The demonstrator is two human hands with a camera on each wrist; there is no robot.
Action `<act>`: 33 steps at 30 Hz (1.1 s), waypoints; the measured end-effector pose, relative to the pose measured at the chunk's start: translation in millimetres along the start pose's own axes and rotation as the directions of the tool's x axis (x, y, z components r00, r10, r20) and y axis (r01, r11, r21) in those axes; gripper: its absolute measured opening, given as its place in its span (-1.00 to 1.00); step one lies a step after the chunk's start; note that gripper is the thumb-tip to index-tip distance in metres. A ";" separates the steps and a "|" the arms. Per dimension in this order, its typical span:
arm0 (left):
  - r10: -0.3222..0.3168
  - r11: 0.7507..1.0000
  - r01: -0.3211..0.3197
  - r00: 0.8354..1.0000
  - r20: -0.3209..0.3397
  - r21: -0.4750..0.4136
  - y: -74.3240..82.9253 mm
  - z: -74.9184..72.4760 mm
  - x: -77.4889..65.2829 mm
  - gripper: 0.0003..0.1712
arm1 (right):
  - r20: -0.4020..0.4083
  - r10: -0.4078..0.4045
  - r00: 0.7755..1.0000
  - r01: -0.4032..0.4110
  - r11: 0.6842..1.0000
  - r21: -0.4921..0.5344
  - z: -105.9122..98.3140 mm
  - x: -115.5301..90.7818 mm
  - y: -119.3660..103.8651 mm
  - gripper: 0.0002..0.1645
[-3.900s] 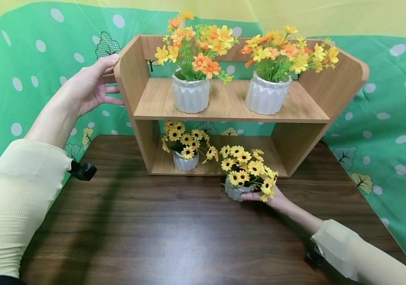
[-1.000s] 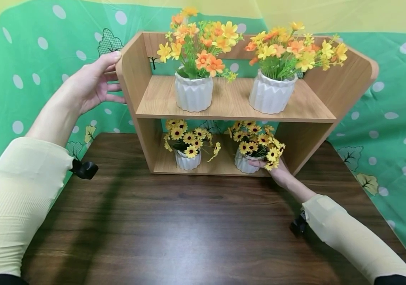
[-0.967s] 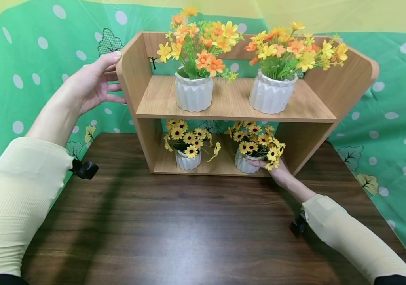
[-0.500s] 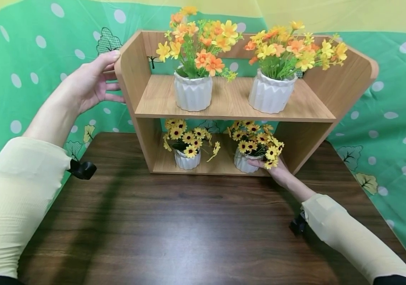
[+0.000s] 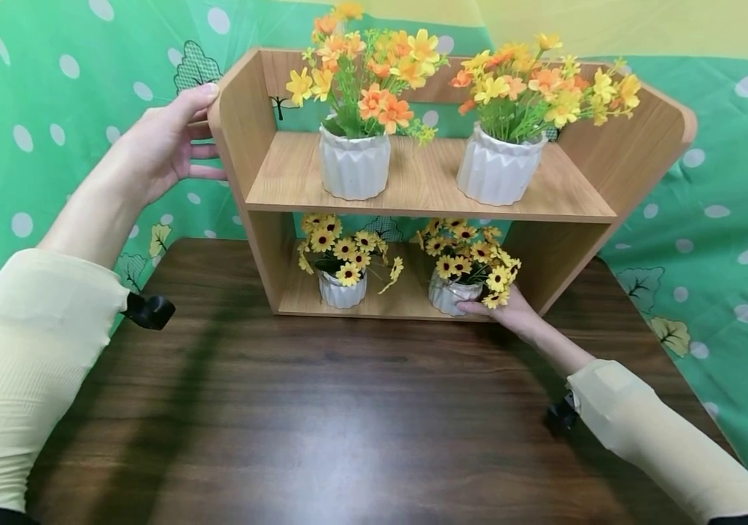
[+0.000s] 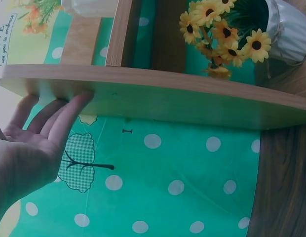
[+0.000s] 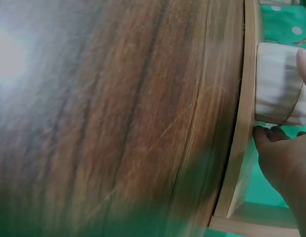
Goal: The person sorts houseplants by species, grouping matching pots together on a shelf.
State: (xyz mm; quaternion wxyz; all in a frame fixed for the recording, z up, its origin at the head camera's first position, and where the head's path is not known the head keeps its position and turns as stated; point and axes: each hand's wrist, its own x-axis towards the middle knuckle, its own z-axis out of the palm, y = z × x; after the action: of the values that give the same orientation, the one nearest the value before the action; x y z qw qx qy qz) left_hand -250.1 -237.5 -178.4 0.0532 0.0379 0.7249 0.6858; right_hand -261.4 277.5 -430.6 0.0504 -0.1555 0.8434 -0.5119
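Note:
In the head view, my right hand (image 5: 508,306) is at the lower right flowerpot (image 5: 449,295), a white fluted pot of yellow daisies (image 5: 472,255). Its thumb lies across the pot's front, low down. The right wrist view shows the thumb against the white pot (image 7: 276,84) and the fingers (image 7: 272,136) curled by its side, partly hidden. My left hand (image 5: 164,142) touches the left side panel of the wooden shelf (image 5: 426,175) with the thumb near its front edge. In the left wrist view, the fairly straight fingers (image 6: 66,121) rest against the panel's outer face.
A second pot of yellow daisies (image 5: 343,290) stands on the lower shelf, left. On the upper shelf stand two white pots with orange and yellow flowers, left (image 5: 354,168) and right (image 5: 500,168). The shelf stands on a dark wooden table (image 5: 321,408) before a green printed cloth (image 5: 52,182).
My right hand has brought the daisy pot from in front of the shelf onto the lower board's right part. Just now the thumb slid lower on the pot. The left hand has stayed.

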 end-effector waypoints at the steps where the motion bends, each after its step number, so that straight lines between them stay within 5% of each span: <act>1: 0.001 1.000 -0.001 1.000 -0.013 0.017 0.1 0.7 -0.6 -0.30 | 0.004 0.004 1.000 -0.004 1.000 -0.025 -1.3 -0.3 2.5 0.06; 9: 0.082 0.967 -0.049 0.989 -0.125 0.249 -5.0 8.4 -5.4 -0.28 | -0.026 0.094 0.995 -0.097 0.970 -0.222 -15.9 -14.5 6.1 0.08; 13: 0.123 0.944 -0.062 0.978 -0.170 0.325 -10.3 13.1 -10.5 -0.28 | -0.041 0.064 0.997 -0.073 0.968 -0.241 -22.1 -22.8 3.0 0.03; 21: 0.133 0.915 -0.056 0.977 -0.168 0.400 -27.0 12.2 -29.7 -0.23 | -0.063 -0.039 0.997 0.023 0.972 -0.235 -28.6 -36.4 -11.9 -0.09; 25: 0.178 0.865 -0.084 0.973 -0.145 0.495 -40.4 11.6 -43.1 -0.27 | -0.080 -0.058 0.995 0.036 0.968 -0.250 -32.4 -42.7 -24.6 0.01; 29: 0.308 0.776 -0.160 0.940 -0.146 0.610 -56.8 14.1 -60.9 -0.41 | -0.126 -0.125 0.984 0.073 0.933 -0.352 -37.9 -50.4 -38.5 -0.01; 33: 0.444 0.730 -0.255 0.882 -0.157 0.634 -79.2 21.4 -79.7 -0.39 | -0.160 -0.219 0.962 0.127 0.884 -0.450 -42.9 -59.7 -51.0 -0.09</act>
State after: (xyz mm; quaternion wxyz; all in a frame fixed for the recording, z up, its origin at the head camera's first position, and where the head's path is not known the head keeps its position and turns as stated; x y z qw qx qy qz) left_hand -166.9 -231.0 -256.5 -0.2027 0.0861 0.8815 0.4177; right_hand -204.6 310.8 -370.0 -0.1194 -0.1840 0.9195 -0.3262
